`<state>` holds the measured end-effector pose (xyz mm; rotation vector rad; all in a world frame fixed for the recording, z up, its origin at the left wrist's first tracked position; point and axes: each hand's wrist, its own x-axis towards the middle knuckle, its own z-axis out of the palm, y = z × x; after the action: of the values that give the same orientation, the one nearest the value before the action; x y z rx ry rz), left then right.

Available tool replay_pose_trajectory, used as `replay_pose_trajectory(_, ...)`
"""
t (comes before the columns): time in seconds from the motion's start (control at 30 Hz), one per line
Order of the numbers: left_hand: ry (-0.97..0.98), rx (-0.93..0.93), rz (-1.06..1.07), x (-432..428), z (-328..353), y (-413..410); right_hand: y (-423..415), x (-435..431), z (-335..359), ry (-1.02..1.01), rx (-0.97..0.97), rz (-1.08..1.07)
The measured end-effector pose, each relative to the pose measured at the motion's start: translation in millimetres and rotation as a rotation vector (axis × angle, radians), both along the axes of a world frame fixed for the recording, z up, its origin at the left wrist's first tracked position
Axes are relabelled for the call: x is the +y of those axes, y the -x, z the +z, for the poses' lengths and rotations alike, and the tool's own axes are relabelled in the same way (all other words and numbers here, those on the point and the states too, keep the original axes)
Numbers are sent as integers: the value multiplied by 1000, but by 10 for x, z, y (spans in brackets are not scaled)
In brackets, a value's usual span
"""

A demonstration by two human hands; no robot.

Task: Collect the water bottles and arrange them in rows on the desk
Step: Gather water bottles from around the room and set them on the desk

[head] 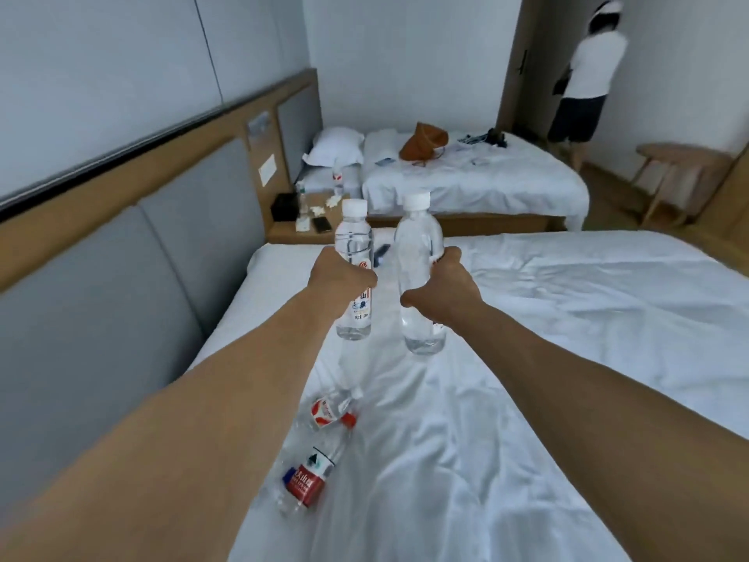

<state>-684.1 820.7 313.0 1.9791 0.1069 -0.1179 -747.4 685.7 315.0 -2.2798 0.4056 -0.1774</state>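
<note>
My left hand (339, 277) grips a clear white-capped water bottle (354, 237) upright above the near bed (567, 338). My right hand (441, 288) grips a second white-capped water bottle (417, 245) upright beside it. Two more bottles lie on the sheet below my left forearm: a small one with a red and white label (330, 409) and a red-capped one with a red label (312, 466). Another bottle (338, 176) stands at the back by the nightstand. No desk is in view.
A grey padded headboard (121, 298) runs along the left. The nightstand (308, 225) holds a black box, a phone and tissues. The far bed (474, 184) carries a pillow, a brown bag and small items. A person (583, 87) stands by the door; a wooden stool (681, 164) is at right.
</note>
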Motion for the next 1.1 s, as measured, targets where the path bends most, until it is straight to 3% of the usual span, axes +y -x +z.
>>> replay_pose_trajectory(0.23,19,-96,-226,-1323,509,648,925,-1166,466,61,-67,-243)
replay_pose_trajectory(0.5,-5,-133,-444,-2804,962,1951,2478,-2465,883,61,-125,-478)
replay_pose_trajectory(1.1,-13,-182,-1063,-5718,1106,5057,5809,-4650,873,71,-63,-1086)
